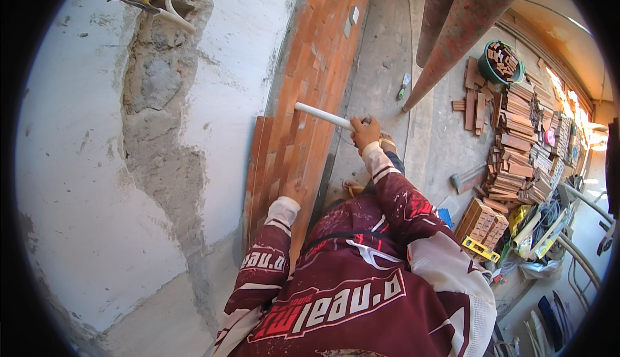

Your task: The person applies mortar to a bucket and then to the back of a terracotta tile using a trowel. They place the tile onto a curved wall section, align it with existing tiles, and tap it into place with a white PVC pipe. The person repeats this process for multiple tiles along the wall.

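The white rod (323, 116) lies across the border of the reddish-brown strip cladding (323, 53): one end is over the strips, the other is in the right hand (365, 131). The grip of this hand is closed around the near end; whether the far end touches the strips, I cannot tell. The left hand (295, 191) is at the cladding lower down, near its stepped edge, and its colour almost mixes with the strips — so I cannot tell if its grip is loose or holding something.

Because the rod is held only at one end, its free end could swing and knock the cladding, if the right hand turns too quickly. The left hand could slip, if a strip under it is loose. A foot (352, 188) is close to the cladding, so a dropped rod might hit it.

As for edges, the white wall (232, 99) limits motion on the left. On the right there is more room, above the concrete floor (381, 47), until the rusty poles (445, 40) — a wide swing could meet them. The green-handled scraper (403, 87) lies near their lower end; farther out are the stacked strips (513, 157) and the green bucket (484, 71).
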`<move>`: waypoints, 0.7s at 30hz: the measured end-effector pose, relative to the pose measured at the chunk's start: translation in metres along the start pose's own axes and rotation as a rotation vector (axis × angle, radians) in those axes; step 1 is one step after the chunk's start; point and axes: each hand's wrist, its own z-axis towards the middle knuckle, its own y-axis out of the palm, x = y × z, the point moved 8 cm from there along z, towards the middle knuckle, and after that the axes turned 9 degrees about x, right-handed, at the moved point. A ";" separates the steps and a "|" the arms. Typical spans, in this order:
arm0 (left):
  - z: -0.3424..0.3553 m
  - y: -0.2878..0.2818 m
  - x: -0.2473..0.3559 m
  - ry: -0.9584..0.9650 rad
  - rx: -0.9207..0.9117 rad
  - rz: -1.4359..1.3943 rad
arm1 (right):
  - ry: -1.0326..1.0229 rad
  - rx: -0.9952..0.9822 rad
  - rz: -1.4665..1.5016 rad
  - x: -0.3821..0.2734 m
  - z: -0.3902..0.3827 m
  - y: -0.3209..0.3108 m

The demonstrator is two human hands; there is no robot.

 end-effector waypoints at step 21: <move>-0.086 -0.006 -0.074 -0.080 0.012 -0.125 | -0.069 0.060 0.022 0.002 0.005 0.002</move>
